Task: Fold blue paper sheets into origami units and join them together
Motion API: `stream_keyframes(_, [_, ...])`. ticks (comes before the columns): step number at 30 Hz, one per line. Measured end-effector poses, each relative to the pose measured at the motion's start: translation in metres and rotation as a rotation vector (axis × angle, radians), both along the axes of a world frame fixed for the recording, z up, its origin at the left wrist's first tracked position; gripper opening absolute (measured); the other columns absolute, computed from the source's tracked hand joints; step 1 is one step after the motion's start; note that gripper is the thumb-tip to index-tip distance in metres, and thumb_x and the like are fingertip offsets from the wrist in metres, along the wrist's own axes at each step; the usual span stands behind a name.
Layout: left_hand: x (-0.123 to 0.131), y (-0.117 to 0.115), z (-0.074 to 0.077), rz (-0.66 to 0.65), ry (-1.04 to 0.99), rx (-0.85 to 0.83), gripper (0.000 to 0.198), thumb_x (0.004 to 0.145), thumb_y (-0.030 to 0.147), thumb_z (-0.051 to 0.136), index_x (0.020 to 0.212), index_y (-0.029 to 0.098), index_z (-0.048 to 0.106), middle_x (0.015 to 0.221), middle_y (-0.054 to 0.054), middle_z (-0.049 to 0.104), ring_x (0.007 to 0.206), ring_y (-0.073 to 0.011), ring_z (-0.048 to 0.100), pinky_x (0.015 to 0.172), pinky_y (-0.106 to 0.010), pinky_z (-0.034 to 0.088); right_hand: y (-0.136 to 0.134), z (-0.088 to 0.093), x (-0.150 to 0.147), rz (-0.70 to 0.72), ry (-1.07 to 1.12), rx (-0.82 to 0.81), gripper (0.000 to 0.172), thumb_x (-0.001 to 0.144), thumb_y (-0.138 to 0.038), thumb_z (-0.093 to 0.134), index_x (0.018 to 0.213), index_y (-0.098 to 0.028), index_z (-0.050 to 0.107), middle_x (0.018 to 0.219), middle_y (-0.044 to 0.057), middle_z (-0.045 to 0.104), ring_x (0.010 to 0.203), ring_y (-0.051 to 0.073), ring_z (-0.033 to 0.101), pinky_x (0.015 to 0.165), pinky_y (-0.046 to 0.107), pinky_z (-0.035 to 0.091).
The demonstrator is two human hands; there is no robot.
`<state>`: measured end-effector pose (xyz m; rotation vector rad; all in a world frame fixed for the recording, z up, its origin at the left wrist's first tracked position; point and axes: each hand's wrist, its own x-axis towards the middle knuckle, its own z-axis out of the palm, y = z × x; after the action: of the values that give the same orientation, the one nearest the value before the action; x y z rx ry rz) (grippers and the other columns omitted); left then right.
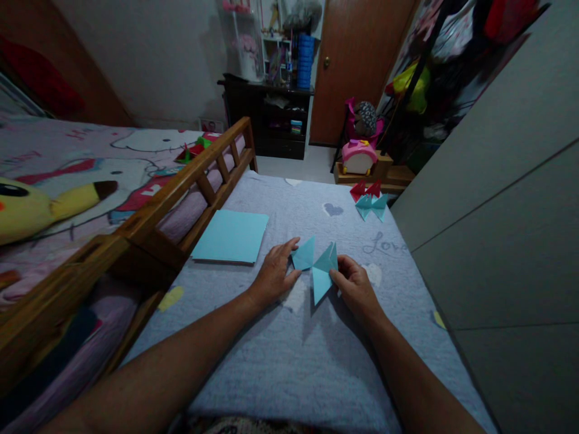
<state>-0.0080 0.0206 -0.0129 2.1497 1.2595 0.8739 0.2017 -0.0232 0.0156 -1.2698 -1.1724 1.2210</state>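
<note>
A light-blue origami butterfly (324,270) is held just above the bed, its two wings joined at a narrow middle. My right hand (357,286) pinches the right wing between thumb and fingers. At the other wing is my left hand (277,271), thumb and fingers curved round its left edge; the fingertips seem to touch the paper. To the left lies a stack of light-blue square paper (231,236). Near the bed's far right corner sit a finished-looking blue paper butterfly (371,207) and a red one (365,190) behind it.
A wooden bed rail (199,181) runs along the left, with a second bed and a yellow plush toy (49,208) beyond. A pale cabinet (506,229) borders the right side. Past the foot stand a dark shelf unit (266,117) and a pink toy case (359,157).
</note>
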Motion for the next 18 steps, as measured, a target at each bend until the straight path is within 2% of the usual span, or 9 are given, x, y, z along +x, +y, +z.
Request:
stream_keyframes(6, [-0.001, 0.001, 0.001, -0.017, 0.004, 0.027, 0.074, 0.078, 0.019, 0.072, 0.146, 0.019, 0.043, 0.141, -0.015, 0.056, 0.131, -0.0319, 0.050, 0.113, -0.052, 0.038, -0.002, -0.002, 0.002, -0.040, 0.000, 0.073, 0.013, 0.080, -0.031, 0.068, 0.087, -0.021, 0.068, 0.076, -0.001, 0.062, 0.065, 0.014, 0.055, 0.060, 0.026, 0.044])
stream_keyframes(9, [0.000, 0.000, 0.008, -0.003, -0.053, 0.073, 0.063, 0.080, 0.024, 0.072, 0.138, 0.018, 0.050, 0.140, -0.016, 0.056, 0.131, -0.0321, 0.048, 0.113, -0.052, 0.037, -0.004, -0.002, 0.004, -0.029, -0.021, 0.148, 0.009, 0.084, -0.030, 0.068, 0.087, -0.021, 0.068, 0.081, -0.001, 0.061, 0.071, 0.015, 0.057, 0.064, 0.026, 0.047])
stream_keyframes(11, [0.001, -0.004, 0.015, 0.015, -0.123, 0.068, 0.050, 0.083, 0.026, 0.069, 0.130, 0.018, 0.055, 0.128, -0.013, 0.061, 0.123, -0.0296, 0.054, 0.108, -0.048, 0.041, -0.005, -0.002, 0.004, -0.030, -0.035, 0.217, 0.006, 0.086, -0.028, 0.066, 0.088, -0.022, 0.069, 0.087, 0.001, 0.061, 0.082, 0.017, 0.059, 0.071, 0.027, 0.049])
stream_keyframes(14, [0.003, -0.013, 0.025, -0.003, -0.250, -0.108, 0.033, 0.091, 0.031, 0.061, 0.122, 0.019, 0.059, 0.090, -0.003, 0.064, 0.086, -0.0193, 0.061, 0.082, -0.034, 0.049, -0.006, -0.001, 0.003, -0.049, -0.059, 0.283, 0.007, 0.088, -0.026, 0.065, 0.092, -0.023, 0.070, 0.097, 0.004, 0.063, 0.094, 0.020, 0.060, 0.075, 0.029, 0.052])
stream_keyframes(16, [0.004, -0.019, 0.028, -0.080, -0.339, -0.239, 0.036, 0.092, 0.034, 0.061, 0.124, 0.020, 0.057, 0.083, 0.000, 0.062, 0.076, -0.0160, 0.058, 0.073, -0.030, 0.046, -0.007, -0.001, 0.003, -0.053, -0.064, 0.306, 0.007, 0.089, -0.026, 0.065, 0.095, -0.024, 0.070, 0.104, 0.005, 0.063, 0.099, 0.021, 0.060, 0.075, 0.029, 0.053])
stream_keyframes(18, [0.006, -0.024, 0.028, -0.157, -0.444, -0.365, 0.042, 0.092, 0.036, 0.062, 0.130, 0.021, 0.053, 0.088, -0.001, 0.065, 0.078, -0.0158, 0.061, 0.074, -0.030, 0.046, -0.008, -0.001, 0.002, -0.045, -0.066, 0.316, 0.008, 0.090, -0.026, 0.065, 0.095, -0.025, 0.071, 0.108, 0.005, 0.062, 0.101, 0.021, 0.060, 0.074, 0.028, 0.054])
